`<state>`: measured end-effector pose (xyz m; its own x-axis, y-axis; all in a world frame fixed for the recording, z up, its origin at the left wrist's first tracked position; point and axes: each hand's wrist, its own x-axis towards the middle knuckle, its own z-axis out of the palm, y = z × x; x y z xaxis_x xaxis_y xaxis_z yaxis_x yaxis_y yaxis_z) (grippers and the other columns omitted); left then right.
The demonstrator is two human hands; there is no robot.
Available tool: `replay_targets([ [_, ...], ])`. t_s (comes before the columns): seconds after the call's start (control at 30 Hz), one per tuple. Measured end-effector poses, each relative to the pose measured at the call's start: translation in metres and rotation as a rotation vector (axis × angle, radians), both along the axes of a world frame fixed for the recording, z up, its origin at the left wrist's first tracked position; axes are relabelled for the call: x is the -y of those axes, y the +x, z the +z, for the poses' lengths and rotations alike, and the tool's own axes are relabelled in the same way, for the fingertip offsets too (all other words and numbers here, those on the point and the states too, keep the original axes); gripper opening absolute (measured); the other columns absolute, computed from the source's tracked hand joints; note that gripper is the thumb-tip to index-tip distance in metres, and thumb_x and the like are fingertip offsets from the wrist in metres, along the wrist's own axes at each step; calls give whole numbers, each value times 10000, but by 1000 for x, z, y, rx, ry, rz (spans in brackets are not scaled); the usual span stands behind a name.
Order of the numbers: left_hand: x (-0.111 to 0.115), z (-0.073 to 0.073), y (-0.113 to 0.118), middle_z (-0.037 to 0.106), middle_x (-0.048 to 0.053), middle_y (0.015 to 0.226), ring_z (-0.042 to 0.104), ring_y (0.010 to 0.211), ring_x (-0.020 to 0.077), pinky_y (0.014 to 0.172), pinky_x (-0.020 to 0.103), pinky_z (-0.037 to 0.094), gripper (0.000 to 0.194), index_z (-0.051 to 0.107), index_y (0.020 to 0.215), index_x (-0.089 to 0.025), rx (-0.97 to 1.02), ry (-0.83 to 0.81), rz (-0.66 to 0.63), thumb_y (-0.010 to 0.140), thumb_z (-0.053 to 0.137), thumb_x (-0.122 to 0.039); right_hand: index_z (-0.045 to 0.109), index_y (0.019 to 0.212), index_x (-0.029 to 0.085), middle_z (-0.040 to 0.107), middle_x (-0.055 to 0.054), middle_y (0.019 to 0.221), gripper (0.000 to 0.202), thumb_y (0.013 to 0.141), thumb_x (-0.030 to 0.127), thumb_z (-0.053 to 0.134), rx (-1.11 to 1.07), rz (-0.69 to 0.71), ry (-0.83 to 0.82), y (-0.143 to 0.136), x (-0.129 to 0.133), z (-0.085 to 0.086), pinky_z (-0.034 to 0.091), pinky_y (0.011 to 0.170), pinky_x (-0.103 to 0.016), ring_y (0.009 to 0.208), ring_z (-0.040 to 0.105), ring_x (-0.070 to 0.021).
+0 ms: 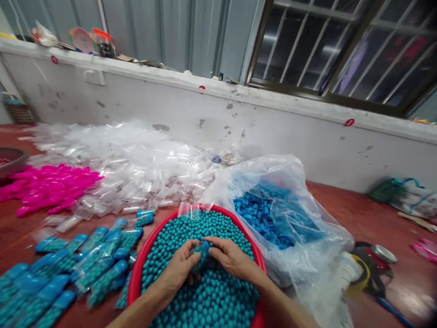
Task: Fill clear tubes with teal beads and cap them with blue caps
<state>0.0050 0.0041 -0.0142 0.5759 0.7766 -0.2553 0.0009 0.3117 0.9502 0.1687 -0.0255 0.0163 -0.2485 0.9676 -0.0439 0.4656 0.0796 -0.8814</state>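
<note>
Right in over the red tub (134, 278), meeting above a deep fill of teal beads (218, 296)! Gripping with the left hand (180, 264), fingers curled around a bead-filled tube (198, 260), blurred and mostly hidden behind the fingers. Pinching with the right hand (232, 256), thumb and fingertips together on the blue cap (205, 246) at the tube's upper end. Impossible to tell from here whether fully seated or merely resting there.

Look to the far rim: spot a couple of clear tubes (189, 211) lying just there, above the beads. Swing left, and find capped tubes (107, 282) packed with teal, lying in an overlapping spread beside the tub on the red-brown surface (17, 237). Go deeper and catch a bright pink pile (58, 182), then, right next to it, a great glossy heap of clear tubes (129, 150) reaching back toward the white wall (293, 132).

Over to the right now: see a clear plastic bag (327, 273), mouth gaping, close against the tub and loaded with small blue pieces (256, 216). Beyond that, glimpse a yellow curved item (362, 273), too blurred to name.
</note>
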Motion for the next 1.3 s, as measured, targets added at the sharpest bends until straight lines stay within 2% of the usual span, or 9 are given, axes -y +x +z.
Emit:
replay_targets([
  [0.13, 1, 3, 0, 569, -5, 700, 494, 414, 72, 334, 158, 279, 446, 424, 967, -161, -29, 29, -41, 675, 528, -482, 553, 1121, 217, 575, 17, 676, 325, 846, 282, 392, -24, -11, -34, -3, 1, 0, 409, 520, -202, 539, 508, -107],
  [0.27, 1, 3, 0, 526, -32, 657, 463, 384, 58, 327, 160, 271, 466, 425, 1009, -156, -57, 94, -7, 676, 526, -465, 619, 1015, 219, 572, 14, 662, 277, 837, 293, 419, 75, -95, 103, -11, 0, 2, 390, 540, -208, 549, 477, -110],
  [0.43, 1, 1, -1, 572, 2, 731, 459, 383, 51, 323, 157, 268, 499, 392, 1091, -154, 12, 94, -37, 704, 508, -448, 598, 1023, 206, 487, 43, 565, 319, 862, 347, 362, -131, -12, -106, -10, -6, -1, 305, 386, -172, 403, 390, -71],
  [0.63, 2, 1, 0, 572, 6, 772, 472, 385, 46, 317, 147, 273, 537, 338, 1143, -153, 53, 66, -27, 716, 515, -428, 523, 1099, 200, 470, 55, 558, 310, 852, 347, 406, -161, -90, -81, -10, -5, -11, 290, 368, -168, 389, 365, -66],
  [0.8, 4, 3, 0, 509, -53, 634, 447, 349, 43, 305, 139, 250, 535, 338, 1142, -152, 56, 33, 60, 711, 516, -415, 599, 944, 184, 495, 39, 584, 239, 864, 290, 401, -18, -194, 170, -23, 2, -11, 357, 497, -198, 506, 439, -92],
  [0.93, 5, 1, 0, 456, -85, 541, 401, 317, 37, 298, 134, 228, 505, 347, 1143, -151, 63, 32, 133, 724, 502, -385, 584, 1039, 203, 605, -4, 794, 270, 872, 222, 373, 28, -79, 242, -31, 6, 0, 412, 669, -227, 706, 542, -127],
  [1.07, 5, 1, -4, 442, -89, 540, 400, 315, 34, 289, 126, 222, 450, 374, 1093, -161, 69, 21, 172, 728, 506, -389, 550, 1121, 231, 598, -15, 909, 320, 834, 174, 421, 36, 6, 238, -25, 5, 4, 400, 800, -262, 854, 538, -148],
  [1.17, 5, 4, -6, 473, -77, 560, 420, 313, 37, 283, 121, 218, 451, 371, 1071, -164, 80, -2, 118, 718, 518, -403, 584, 1074, 238, 560, -2, 816, 306, 784, 195, 498, 41, 15, 151, -12, 1, 3, 424, 736, -272, 778, 521, -145],
  [1.3, 4, 6, -6, 514, -62, 576, 460, 326, 51, 285, 115, 240, 428, 359, 1066, -184, 95, -20, 34, 731, 496, -413, 532, 1063, 196, 519, 38, 721, 390, 676, 178, 577, -221, -110, -97, 0, -6, 1, 407, 485, -202, 558, 480, -90],
])
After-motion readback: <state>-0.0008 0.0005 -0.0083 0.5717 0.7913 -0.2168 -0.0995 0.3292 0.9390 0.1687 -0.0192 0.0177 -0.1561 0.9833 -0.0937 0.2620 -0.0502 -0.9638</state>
